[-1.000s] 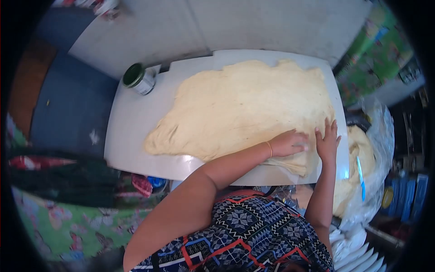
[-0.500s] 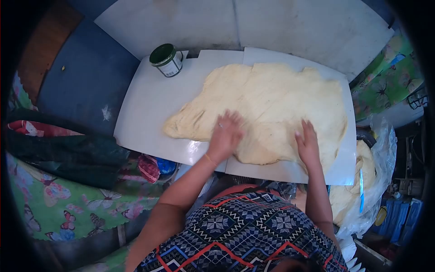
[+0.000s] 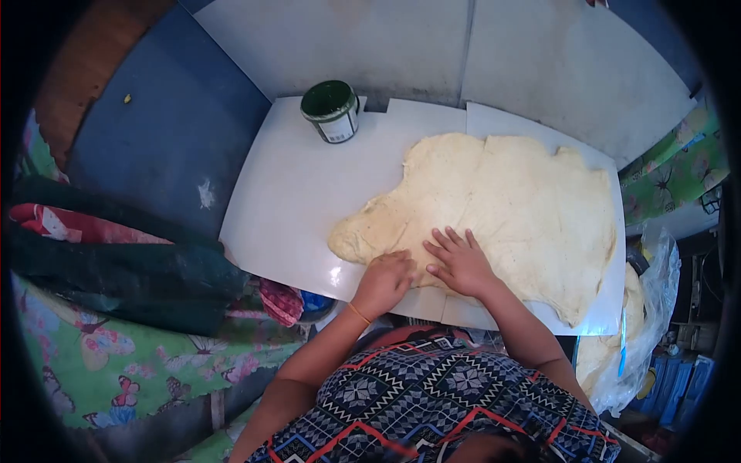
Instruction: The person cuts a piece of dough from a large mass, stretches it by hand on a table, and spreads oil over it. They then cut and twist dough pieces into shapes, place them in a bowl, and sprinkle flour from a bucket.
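A large, flattened sheet of pale yellow dough (image 3: 517, 201) spreads across the white board, its narrower end pointing left. My left hand (image 3: 386, 282) is at the dough's near edge, fingers curled and pressed together on it; the fingertips are partly hidden. Close beside it, my right hand (image 3: 461, 264) lies flat on the dough with its fingers spread. Both hands touch the dough near its left, front part.
A green tub with a white label (image 3: 330, 112) stands at the back of the white work surface (image 3: 278, 201). Pale panels (image 3: 556, 62) rise behind. At right, more dough sits in clear plastic (image 3: 648, 309). A dark green cloth (image 3: 139, 278) hangs at left.
My right hand has moved left across the dough to beside my left hand. My left hand has drawn down to the near edge and its fingers have curled. The view has shifted.
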The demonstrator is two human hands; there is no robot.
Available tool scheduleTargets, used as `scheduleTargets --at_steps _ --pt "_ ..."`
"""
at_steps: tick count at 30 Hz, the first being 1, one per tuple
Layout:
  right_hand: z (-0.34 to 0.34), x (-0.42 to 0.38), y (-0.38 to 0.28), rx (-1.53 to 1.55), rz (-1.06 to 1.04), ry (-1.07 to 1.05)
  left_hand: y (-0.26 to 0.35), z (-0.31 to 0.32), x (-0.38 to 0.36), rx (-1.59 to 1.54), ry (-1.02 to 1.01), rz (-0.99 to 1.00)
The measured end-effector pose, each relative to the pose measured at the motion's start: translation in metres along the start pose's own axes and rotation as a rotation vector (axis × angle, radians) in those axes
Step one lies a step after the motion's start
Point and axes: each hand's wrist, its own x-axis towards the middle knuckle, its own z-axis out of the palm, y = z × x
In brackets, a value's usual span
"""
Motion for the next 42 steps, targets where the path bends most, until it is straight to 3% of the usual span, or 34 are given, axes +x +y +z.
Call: scheduleTargets --at_steps 1,2,4,7,10,16,18,19,21,22,23,24,26,28,30,34,37,40,42 --pt "-0.015 0.018 -0.001 0.076 0.079 -0.169 -0.008 -0.010 0.002 -0.217 -0.118 -0.100" --pt "-0.014 0.038 -0.006 0.076 0.084 -0.164 -0.014 -0.014 0.006 -0.215 -0.120 -0.093" --pt "0.001 0.086 -0.022 0.107 0.067 0.224 -0.031 -0.019 0.019 0.325 0.324 -0.020" --pt "0.021 0.133 -0.065 -0.125 0.272 0.208 -0.049 -0.018 0.016 0.409 0.300 -0.044" --pt "0.007 0.163 -0.065 -0.043 0.312 0.082 -0.055 -0.015 0.006 0.379 0.240 -0.067" --pt "-0.014 0.221 -0.060 -0.047 0.378 0.076 -0.045 -0.042 0.014 0.386 0.180 -0.088" --pt "-0.016 0.221 -0.059 -0.029 0.389 0.067 -0.033 -0.096 0.042 -0.101 -0.438 -0.444" --pt "-0.014 0.220 -0.055 0.033 0.369 0.077 -0.038 -0.090 0.045 -0.094 -0.430 -0.442" --pt "-0.010 0.217 -0.036 0.089 0.342 0.121 -0.065 -0.066 0.062 0.090 0.198 0.116" --pt "-0.003 0.210 -0.018 0.447 0.300 0.327 -0.076 -0.062 0.070 0.097 0.218 0.125" --pt "-0.006 0.201 -0.013 0.805 0.243 0.518 -0.086 -0.061 0.075 0.223 0.075 0.074" --pt "-0.002 0.193 -0.012 0.797 0.235 0.518 -0.096 -0.059 0.080 0.344 -0.076 0.017" --pt "0.007 0.154 -0.031 0.528 0.146 0.574 -0.104 -0.070 0.094 0.357 -0.148 -0.003" --pt "0.020 0.140 -0.073 0.096 0.071 0.392 -0.112 -0.079 0.108 0.390 -0.179 0.002" --pt "0.054 0.134 -0.094 0.108 -0.118 0.412 -0.127 -0.075 0.121 0.450 -0.162 0.083" --pt "0.048 0.102 -0.095 -0.040 -0.165 0.289 -0.121 -0.077 0.120 0.384 -0.155 0.043" --pt "0.052 0.080 -0.096 -0.060 -0.223 0.228 -0.116 -0.073 0.104 0.403 -0.064 0.087" --pt "0.048 0.067 -0.097 -0.080 -0.251 0.222 -0.112 -0.072 0.088 0.663 0.028 0.180" --pt "0.047 0.066 -0.093 -0.060 -0.284 0.169 -0.123 -0.065 0.066 0.570 0.283 0.367"
